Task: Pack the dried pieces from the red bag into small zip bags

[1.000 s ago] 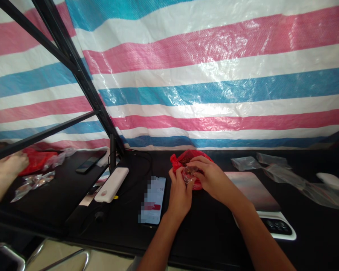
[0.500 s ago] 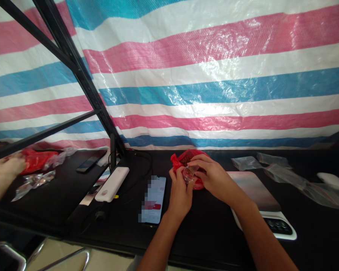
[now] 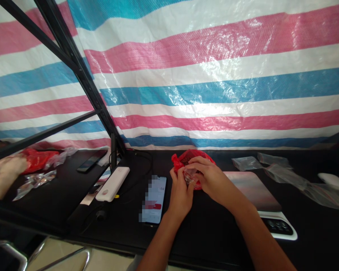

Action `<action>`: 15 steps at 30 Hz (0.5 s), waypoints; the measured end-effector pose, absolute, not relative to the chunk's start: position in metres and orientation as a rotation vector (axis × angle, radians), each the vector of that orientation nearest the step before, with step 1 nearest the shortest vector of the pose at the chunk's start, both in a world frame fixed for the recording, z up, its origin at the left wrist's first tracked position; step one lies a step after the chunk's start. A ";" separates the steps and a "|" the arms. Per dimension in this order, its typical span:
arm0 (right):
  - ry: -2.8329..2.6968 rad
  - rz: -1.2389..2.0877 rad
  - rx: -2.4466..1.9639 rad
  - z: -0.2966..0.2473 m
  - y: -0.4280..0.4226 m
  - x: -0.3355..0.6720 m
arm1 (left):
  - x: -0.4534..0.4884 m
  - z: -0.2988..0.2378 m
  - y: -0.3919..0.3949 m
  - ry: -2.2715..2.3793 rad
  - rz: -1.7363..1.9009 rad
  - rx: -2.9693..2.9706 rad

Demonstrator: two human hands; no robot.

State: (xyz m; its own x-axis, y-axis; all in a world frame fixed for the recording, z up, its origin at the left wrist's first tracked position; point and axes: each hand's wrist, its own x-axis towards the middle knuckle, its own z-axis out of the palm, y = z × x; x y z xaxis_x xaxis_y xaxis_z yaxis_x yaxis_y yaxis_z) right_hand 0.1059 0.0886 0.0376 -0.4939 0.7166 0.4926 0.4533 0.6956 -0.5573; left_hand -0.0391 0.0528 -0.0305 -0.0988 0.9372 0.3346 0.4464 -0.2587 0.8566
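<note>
- Clear, shiny, thin plastic bag (image 3: 190, 176) (looks like a bag; exact form blurred): between both hands, over the near side of a red, crinkled plastic bag (image 3: 197, 153) on the black table (image 3: 203, 233).
- Handling, my judgement: very light, limp, slippery, tears or creases easily. Best hold: pinch the rim from both sides, no squeezing the middle.
- Left hand (image 3: 181, 192): grip closed round the clear bag's near-left side.
- Right hand (image 3: 210, 176): fingers bent, tips at its right edge. Can't tell if they pinch.
- Red bag: mouth open, small brown bits (image 3: 185, 160) inside. Clear bag's contents: can't tell.
- Right side of table: flat transparent plastic bags (image 3: 288, 177), no contents visible.
</note>
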 end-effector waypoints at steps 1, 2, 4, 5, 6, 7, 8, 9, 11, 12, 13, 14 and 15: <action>-2.163 0.459 -0.903 0.038 0.088 0.105 | -0.039 -0.031 0.053 1.512 1.347 1.694; -2.145 0.457 -0.920 0.038 0.089 0.105 | -0.039 -0.032 0.053 1.514 1.354 1.689; -2.100 0.457 -0.963 0.036 0.092 0.105 | -0.039 -0.032 0.053 1.524 1.361 1.675; -2.075 0.454 -0.991 0.034 0.095 0.106 | -0.039 -0.031 0.053 1.527 1.363 1.671; -2.050 0.442 -1.026 0.031 0.098 0.107 | -0.038 -0.030 0.052 1.535 1.369 1.668; -2.027 0.425 -1.068 0.027 0.102 0.109 | -0.037 -0.029 0.051 1.551 1.384 1.664; -2.007 0.407 -1.111 0.023 0.105 0.109 | -0.037 -0.028 0.051 1.576 1.407 1.659; -1.992 0.390 -1.149 0.019 0.108 0.110 | -0.036 -0.026 0.050 1.613 1.438 1.652; -1.968 0.366 -1.184 0.016 0.110 0.111 | -0.035 -0.023 0.050 1.715 1.528 1.627; -1.950 0.362 -1.176 0.017 0.109 0.110 | -0.036 -0.022 0.050 1.766 1.583 1.616; -1.930 0.374 -1.152 0.019 0.106 0.110 | -0.036 -0.021 0.050 1.804 1.642 1.610; -1.908 0.414 -1.121 0.024 0.102 0.109 | -0.036 -0.020 0.051 1.826 1.702 1.609; -1.886 0.487 -1.091 0.030 0.096 0.108 | -0.037 -0.019 0.051 1.832 1.757 1.614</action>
